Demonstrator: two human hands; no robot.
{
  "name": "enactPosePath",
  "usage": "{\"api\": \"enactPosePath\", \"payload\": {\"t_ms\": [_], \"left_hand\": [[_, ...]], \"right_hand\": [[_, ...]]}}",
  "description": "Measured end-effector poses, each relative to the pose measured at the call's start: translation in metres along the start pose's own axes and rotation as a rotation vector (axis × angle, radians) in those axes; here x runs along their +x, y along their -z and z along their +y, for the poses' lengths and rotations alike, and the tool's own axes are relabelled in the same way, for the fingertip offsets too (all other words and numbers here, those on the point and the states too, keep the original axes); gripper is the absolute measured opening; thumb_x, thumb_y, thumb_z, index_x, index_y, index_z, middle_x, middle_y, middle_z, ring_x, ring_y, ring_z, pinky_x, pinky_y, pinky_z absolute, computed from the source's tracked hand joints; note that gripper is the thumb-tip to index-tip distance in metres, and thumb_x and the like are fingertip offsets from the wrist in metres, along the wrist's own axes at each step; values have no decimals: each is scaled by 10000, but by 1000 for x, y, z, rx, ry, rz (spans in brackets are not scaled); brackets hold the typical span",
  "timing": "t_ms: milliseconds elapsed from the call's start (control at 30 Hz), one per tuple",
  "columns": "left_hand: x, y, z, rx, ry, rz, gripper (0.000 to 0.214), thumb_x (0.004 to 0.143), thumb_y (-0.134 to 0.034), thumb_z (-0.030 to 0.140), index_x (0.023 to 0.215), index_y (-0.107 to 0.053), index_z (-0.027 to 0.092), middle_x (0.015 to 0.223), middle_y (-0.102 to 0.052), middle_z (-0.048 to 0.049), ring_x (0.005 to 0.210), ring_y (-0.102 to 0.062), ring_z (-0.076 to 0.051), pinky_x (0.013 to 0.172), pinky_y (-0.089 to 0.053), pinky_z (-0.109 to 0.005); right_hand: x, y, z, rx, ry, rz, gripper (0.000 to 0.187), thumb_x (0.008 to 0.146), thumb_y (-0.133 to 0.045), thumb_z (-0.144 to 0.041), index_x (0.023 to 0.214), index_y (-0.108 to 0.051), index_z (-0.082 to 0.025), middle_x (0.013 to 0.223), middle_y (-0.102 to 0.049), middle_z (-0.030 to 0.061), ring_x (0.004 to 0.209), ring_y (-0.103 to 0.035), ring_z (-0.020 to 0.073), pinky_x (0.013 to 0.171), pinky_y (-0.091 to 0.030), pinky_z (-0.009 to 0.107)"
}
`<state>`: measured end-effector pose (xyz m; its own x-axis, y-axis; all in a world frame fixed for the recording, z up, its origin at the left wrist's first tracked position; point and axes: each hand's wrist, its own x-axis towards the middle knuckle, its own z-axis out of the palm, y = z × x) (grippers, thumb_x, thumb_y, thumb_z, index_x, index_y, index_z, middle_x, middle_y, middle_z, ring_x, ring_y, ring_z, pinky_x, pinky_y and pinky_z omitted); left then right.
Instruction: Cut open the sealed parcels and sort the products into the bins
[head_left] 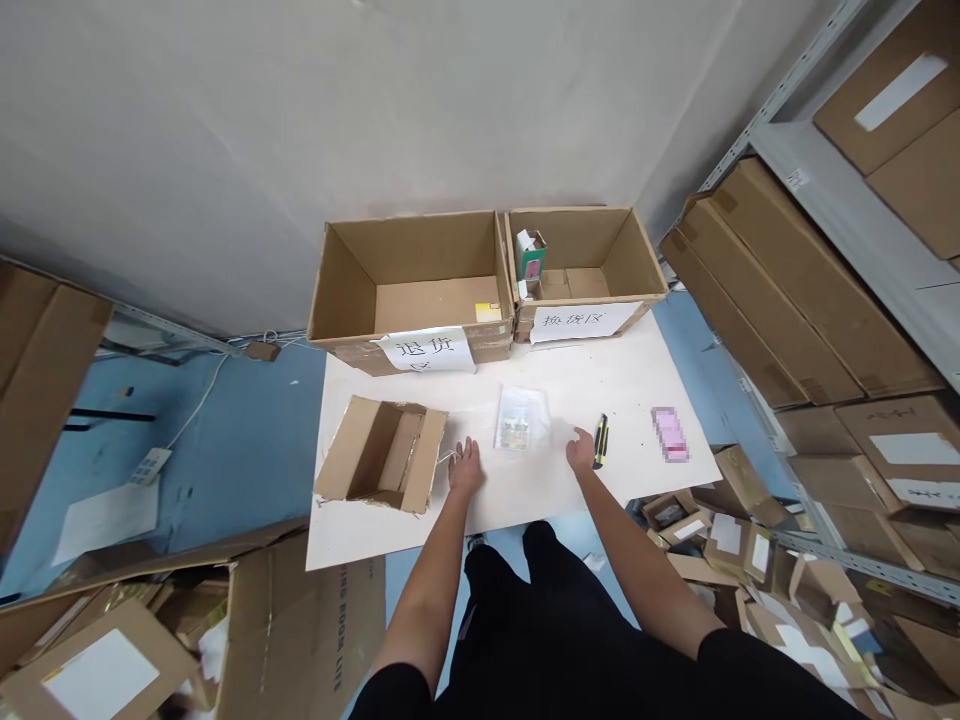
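A clear plastic bag (522, 418) with small contents I cannot make out lies flat on the white table between my hands. To its left, my left hand (466, 466) rests on the tabletop, fingers apart and holding nothing. An opened cardboard box (386, 455) stands just beyond that hand, its flaps up and nothing visible inside. My right hand (580, 452) is over the table right of the bag, with a finger pointing out and no object seen in it. Close beside it lies a yellow and black utility knife (601, 441), apart from the fingers.
Two large cartons with handwritten paper signs stand at the table's back: the left carton (349, 345) holds a yellow item, the right carton (645, 290) a green box (531, 258). A pink item (670, 434) lies on the right. Shelving and piled boxes flank the table (517, 505).
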<state>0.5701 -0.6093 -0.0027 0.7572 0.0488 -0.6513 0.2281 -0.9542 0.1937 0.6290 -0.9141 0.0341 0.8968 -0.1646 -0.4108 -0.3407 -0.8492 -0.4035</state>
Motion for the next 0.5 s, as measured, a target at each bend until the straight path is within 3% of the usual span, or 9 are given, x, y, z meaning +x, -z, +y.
{"api": "enactPosePath", "payload": {"t_ms": [67, 133, 233, 300, 367, 500], "left_hand": [[0, 1, 2, 0, -5, -5, 928, 837, -521, 114, 1710, -209, 153, 1798, -82, -134, 1660, -63, -348, 1312, -222, -547], [0, 0, 5, 0, -9, -8, 916, 836, -540, 124, 1699, -233, 127, 1793, -73, -164, 1658, -73, -367, 1301, -250, -543], [0, -7, 8, 20, -9, -28, 899, 856, -571, 160, 1694, -245, 128, 1791, -55, -184, 1659, -63, -370, 1297, -260, -523], [1, -14, 8, 22, -12, -45, 920, 855, -584, 171, 1702, -225, 152, 1793, -50, -177, 1661, -53, -363, 1297, -254, -531], [2, -19, 5, 3, -19, -56, 950, 841, -582, 162, 1710, -200, 185, 1794, -55, -163, 1661, -55, -359, 1289, -259, -565], [3, -20, -2, -28, -42, -68, 961, 823, -567, 142, 1710, -205, 220, 1794, -60, -153, 1663, -64, -351, 1275, -259, -603]], "right_hand": [[-8, -6, -5, -3, 43, -16, 541, 1010, -401, -209, 1513, -556, -82, 1527, -575, 210, 1349, -593, 311, 1153, -459, 386], [-12, -22, -25, -26, 140, -61, 540, 1025, -466, -292, 1536, -549, -143, 1600, -522, 158, 1443, -507, 306, 1207, -406, 371], [-12, -52, -67, -195, 277, -146, 684, 1008, -570, -450, 1642, -417, -241, 1751, -295, 125, 1615, -231, 347, 1281, -271, 479], [-8, -70, -91, -300, 258, -197, 770, 991, -611, -524, 1671, -350, -272, 1792, -156, 131, 1645, -99, 392, 1271, -218, 577], [-3, -81, -105, -323, 205, -213, 670, 1000, -618, -498, 1610, -453, -278, 1795, -141, 132, 1644, -89, 408, 1251, -220, 603], [3, -76, -106, -172, 223, -179, 294, 1029, -539, -292, 1244, -730, -229, 1737, -329, 129, 1615, -232, 344, 1242, -296, 499]]}}
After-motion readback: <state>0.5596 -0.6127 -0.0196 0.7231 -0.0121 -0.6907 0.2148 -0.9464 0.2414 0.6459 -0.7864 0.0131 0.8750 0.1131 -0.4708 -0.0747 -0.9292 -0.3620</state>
